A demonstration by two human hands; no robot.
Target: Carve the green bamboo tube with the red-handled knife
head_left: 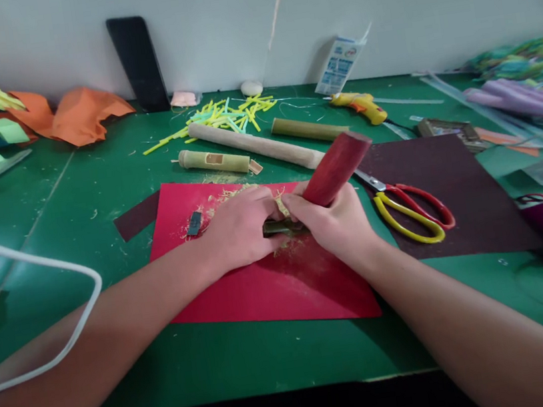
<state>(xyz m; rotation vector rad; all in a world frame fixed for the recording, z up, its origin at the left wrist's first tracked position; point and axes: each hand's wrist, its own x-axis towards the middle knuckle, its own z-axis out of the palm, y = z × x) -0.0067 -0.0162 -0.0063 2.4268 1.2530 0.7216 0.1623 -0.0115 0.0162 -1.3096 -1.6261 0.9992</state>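
Note:
My left hand (pixel 244 227) is closed around a short green bamboo piece (pixel 282 227) above a red sheet (pixel 264 292). In my right hand (pixel 342 224) is a tool with a thick red wooden handle (pixel 339 163), tilted up and away to the right. Its working end is hidden by my fingers, right at the bamboo. Pale shavings (pixel 218 204) lie scattered around both hands. A small dark grey flat piece (pixel 194 223) rests on the sheet left of my hand. Just beyond lies a bamboo tube (pixel 230 162) with a rectangular opening cut in it.
Red-and-yellow-handled scissors (pixel 411 211) lie on a dark sheet (pixel 468 203) at right. Behind are a long wooden rod (pixel 253 144), another bamboo tube (pixel 310 128), yellow-green strips (pixel 231 115) and a yellow glue gun (pixel 359 107). A phone (pixel 138 64) leans on the wall. A white cable (pixel 55 247) loops at left.

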